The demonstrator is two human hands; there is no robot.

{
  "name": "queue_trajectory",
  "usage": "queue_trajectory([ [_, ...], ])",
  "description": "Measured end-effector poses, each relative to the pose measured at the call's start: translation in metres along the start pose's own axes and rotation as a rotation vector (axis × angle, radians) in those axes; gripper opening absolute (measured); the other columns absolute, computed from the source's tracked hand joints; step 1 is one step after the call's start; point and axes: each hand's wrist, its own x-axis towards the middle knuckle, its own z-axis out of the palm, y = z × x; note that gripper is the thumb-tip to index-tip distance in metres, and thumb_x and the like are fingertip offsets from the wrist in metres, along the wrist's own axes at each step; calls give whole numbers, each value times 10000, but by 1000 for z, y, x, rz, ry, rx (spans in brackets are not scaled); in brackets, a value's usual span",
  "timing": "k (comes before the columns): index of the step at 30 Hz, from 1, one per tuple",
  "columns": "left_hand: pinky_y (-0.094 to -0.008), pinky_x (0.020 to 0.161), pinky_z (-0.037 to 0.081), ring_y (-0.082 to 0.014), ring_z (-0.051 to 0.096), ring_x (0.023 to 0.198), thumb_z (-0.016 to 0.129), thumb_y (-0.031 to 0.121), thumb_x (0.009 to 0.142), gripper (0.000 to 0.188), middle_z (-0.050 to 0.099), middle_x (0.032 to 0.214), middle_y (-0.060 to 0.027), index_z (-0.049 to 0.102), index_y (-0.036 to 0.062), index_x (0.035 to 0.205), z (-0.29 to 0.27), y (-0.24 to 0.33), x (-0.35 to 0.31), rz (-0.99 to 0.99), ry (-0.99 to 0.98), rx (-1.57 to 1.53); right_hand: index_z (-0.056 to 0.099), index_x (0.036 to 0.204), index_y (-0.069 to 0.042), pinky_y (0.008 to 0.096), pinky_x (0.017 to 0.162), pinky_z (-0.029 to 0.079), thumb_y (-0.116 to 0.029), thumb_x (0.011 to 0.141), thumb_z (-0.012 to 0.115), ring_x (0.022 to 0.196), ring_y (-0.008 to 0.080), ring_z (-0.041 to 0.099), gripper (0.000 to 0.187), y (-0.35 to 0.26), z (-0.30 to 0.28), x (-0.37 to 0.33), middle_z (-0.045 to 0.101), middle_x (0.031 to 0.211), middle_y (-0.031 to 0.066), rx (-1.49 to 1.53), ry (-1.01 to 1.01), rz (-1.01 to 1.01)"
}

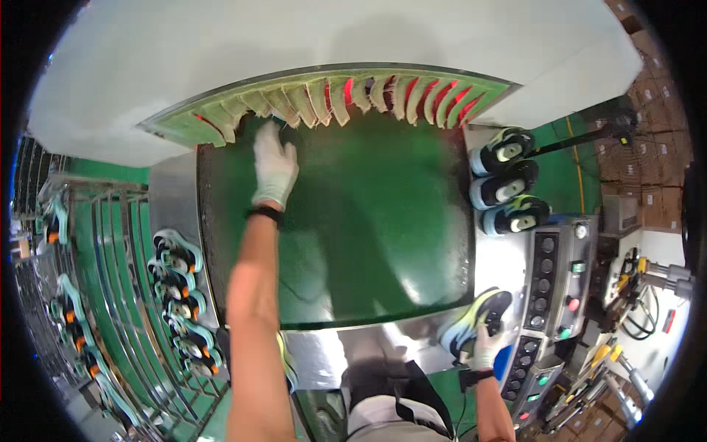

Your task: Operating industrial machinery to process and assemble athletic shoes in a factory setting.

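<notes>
My left hand (275, 168), in a white glove, reaches over the far left of a green conveyor belt (368, 221). Its fingers stretch toward the hanging fabric strips (317, 103) of a tunnel opening, thumb apart, and nothing shows in its grasp. Just beyond the fingertips a dark shape sits under the strips, too hidden to name. My right hand (486, 348), also gloved, grips a light-blue, yellow-green and black sports shoe (471, 321) at the belt's near right corner. Behind my left forearm another shoe (287, 365) is mostly hidden.
Three sports shoes (504, 183) stand on the metal ledge right of the belt. Control panels (545, 276) with knobs and buttons are beside it. On the left, several shoes (180, 295) line a ledge next to a metal rack (118, 243). Red light glows behind the strips.
</notes>
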Motion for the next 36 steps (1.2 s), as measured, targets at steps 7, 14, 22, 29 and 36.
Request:
queue_trajectory([
  [7,-445,1201,456,-347,559,1461,590,494,1053,638,568,1626,-120,557,143,1585,6,-165,233,204,-950,851,612,1420,97,366,1048,527,-84,947,768,1161,217,674,530,-92,21,167,727,1319,167,208,33,-104],
  [14,-489,1146,489,-387,661,1324,757,493,969,593,745,1362,-177,669,201,1478,81,-68,165,-134,-1016,736,639,1379,79,392,1075,527,-168,922,808,1173,288,714,546,-74,24,193,751,1272,204,-30,288,-108],
  [22,-499,1014,549,-421,689,1180,926,379,786,624,736,1208,-242,689,55,1265,-21,17,36,95,-551,234,568,1439,62,428,1097,522,-322,881,845,1254,371,686,732,-65,36,184,698,1316,269,128,120,-104],
  [29,-494,1012,554,-408,670,1160,902,276,788,571,702,1209,-193,666,45,1253,-86,226,-209,537,-980,-212,284,1681,59,491,1264,393,-290,898,900,1524,352,482,1056,-5,-59,57,415,1687,271,512,-272,-125],
  [36,-493,1071,543,-378,657,1237,923,315,781,665,693,1306,-161,660,62,1338,-82,377,-408,961,-1248,-350,210,1721,-6,447,1300,356,-471,759,968,1607,391,369,1311,155,-94,-115,301,1747,279,480,-669,-171],
])
